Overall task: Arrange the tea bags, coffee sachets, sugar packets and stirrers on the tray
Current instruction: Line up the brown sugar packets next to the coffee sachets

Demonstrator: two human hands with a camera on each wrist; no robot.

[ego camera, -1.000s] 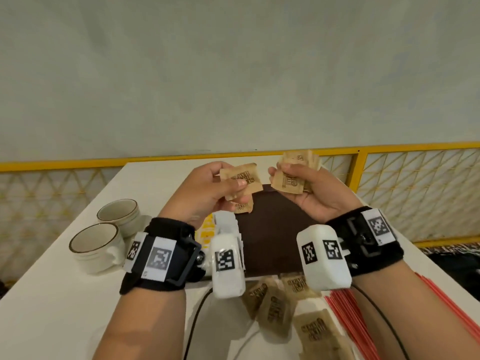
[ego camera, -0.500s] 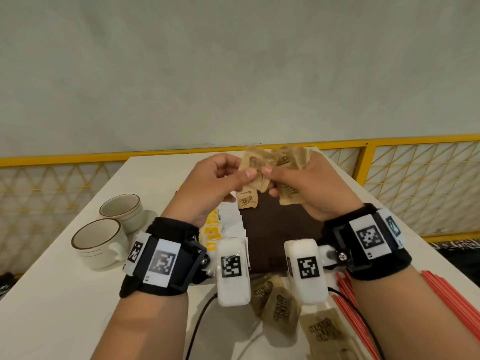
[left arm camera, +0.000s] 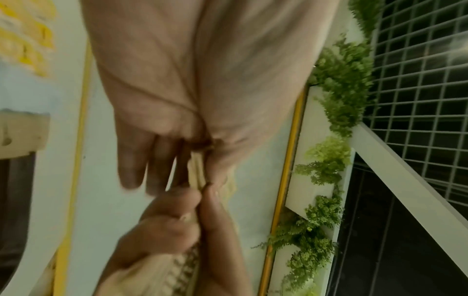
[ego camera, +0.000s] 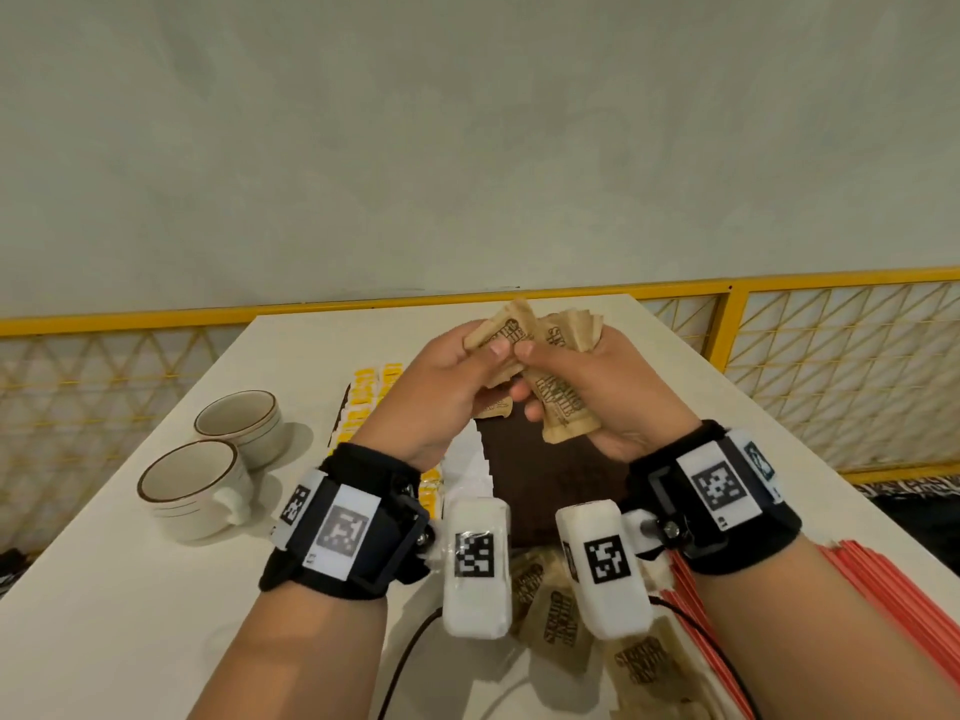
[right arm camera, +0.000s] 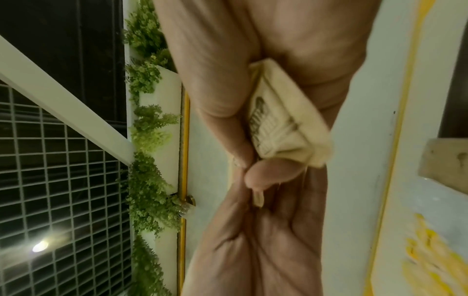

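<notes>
Both hands are raised above the dark brown tray (ego camera: 545, 485) and meet at the fingertips. My left hand (ego camera: 488, 356) pinches one brown sugar packet (ego camera: 506, 330) between thumb and fingers. My right hand (ego camera: 530, 376) grips a small stack of brown sugar packets (ego camera: 563, 402), seen close in the right wrist view as a printed stack (right arm camera: 278, 124). In the left wrist view the pinched packet's edge (left arm camera: 196, 170) touches the right hand's stack. One brown packet (ego camera: 493, 407) lies on the tray under the hands.
Yellow sachets (ego camera: 363, 402) and white packets (ego camera: 467, 470) line the tray's left side. Loose brown packets (ego camera: 561, 615) lie at the table's near edge, red stirrers (ego camera: 883, 589) to the right. Two cups (ego camera: 192, 485) stand at the left. A yellow railing runs behind the table.
The hands have come together: the left hand's single packet moved right and up against the right hand's stack. The right hand turned its stack toward the left hand.
</notes>
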